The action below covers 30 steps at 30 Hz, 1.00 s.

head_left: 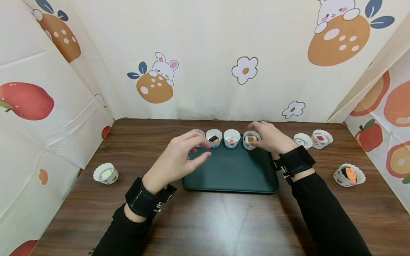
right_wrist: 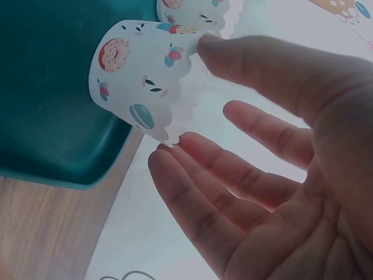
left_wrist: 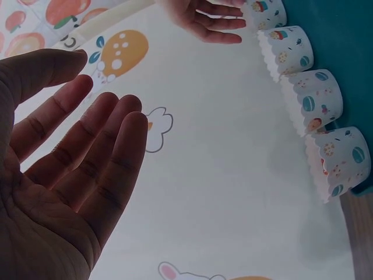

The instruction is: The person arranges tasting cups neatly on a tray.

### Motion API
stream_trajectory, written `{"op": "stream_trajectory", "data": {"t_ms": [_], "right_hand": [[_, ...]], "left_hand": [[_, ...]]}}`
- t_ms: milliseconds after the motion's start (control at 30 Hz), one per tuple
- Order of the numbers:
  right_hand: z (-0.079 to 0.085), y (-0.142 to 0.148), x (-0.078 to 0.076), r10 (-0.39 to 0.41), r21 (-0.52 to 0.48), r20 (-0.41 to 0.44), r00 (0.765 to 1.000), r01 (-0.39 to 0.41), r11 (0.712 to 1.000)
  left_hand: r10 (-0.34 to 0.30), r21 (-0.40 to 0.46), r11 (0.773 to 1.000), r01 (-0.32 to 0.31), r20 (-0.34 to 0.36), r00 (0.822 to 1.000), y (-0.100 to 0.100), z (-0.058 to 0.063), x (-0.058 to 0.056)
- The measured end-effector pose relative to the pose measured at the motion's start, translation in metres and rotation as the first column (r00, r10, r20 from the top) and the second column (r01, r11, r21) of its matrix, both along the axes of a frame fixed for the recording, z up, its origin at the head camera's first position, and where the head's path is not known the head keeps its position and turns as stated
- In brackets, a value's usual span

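Several scalloped white paper cups (head_left: 231,138) stand in a row along the far edge of a dark green tray (head_left: 230,170), with small toy sushi pieces inside. My right hand (head_left: 270,138) is around the rightmost cup (right_wrist: 140,79), its thumb overlapping the rim and its other fingertips right at the rim's opposite side. Those fingers look loose and nearly straight. My left hand (head_left: 177,156) hovers by the tray's left side, palm inward, fingers apart and slightly bent, with nothing in it. It partly hides the leftmost cup (head_left: 198,132) of the row.
To the right of the tray are two adjoining cups (head_left: 321,138) at the back and a cup (head_left: 349,175) holding an orange-topped piece. Another cup (head_left: 105,173) stands alone at the left of the wooden table (head_left: 205,227). Printed curtains (head_left: 205,64) hang around the table.
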State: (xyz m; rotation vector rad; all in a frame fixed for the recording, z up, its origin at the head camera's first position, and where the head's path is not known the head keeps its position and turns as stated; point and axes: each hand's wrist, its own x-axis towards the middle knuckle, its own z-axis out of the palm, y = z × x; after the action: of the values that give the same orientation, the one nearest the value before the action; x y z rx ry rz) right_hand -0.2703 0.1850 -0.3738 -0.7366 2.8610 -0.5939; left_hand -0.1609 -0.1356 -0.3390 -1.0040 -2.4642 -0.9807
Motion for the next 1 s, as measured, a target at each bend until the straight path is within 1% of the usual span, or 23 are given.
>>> {"op": "stream_trajectory", "data": {"t_ms": [200, 367, 500, 767, 1000], "right_hand": [[-0.002, 0.0, 0.006, -0.014, -0.008, 0.006, 1.0, 0.015, 1.0], [-0.001, 0.003, 0.022, -0.057, -0.021, 0.006, 0.998, 0.057, 0.998], [0.003, 0.004, 0.036, -0.074, -0.037, -0.019, 0.997, 0.073, 0.997], [0.017, -0.002, 0.058, -0.055, -0.056, -0.063, 0.996, 0.052, 0.997], [0.029, -0.008, 0.076, 0.006, -0.067, -0.102, 0.995, -0.013, 0.998]], "left_hand": [[-0.007, -0.003, 1.0, 0.007, 0.012, 1.0, 0.001, -0.001, 0.003], [-0.013, -0.02, 1.0, 0.013, 0.017, 1.0, 0.002, -0.003, 0.007], [-0.023, -0.055, 0.998, 0.024, 0.019, 1.0, 0.002, -0.005, 0.006], [-0.024, -0.142, 0.989, 0.029, 0.032, 0.999, 0.005, -0.004, 0.004], [-0.019, -0.161, 0.987, 0.024, 0.035, 0.999, 0.006, -0.007, 0.003]]}}
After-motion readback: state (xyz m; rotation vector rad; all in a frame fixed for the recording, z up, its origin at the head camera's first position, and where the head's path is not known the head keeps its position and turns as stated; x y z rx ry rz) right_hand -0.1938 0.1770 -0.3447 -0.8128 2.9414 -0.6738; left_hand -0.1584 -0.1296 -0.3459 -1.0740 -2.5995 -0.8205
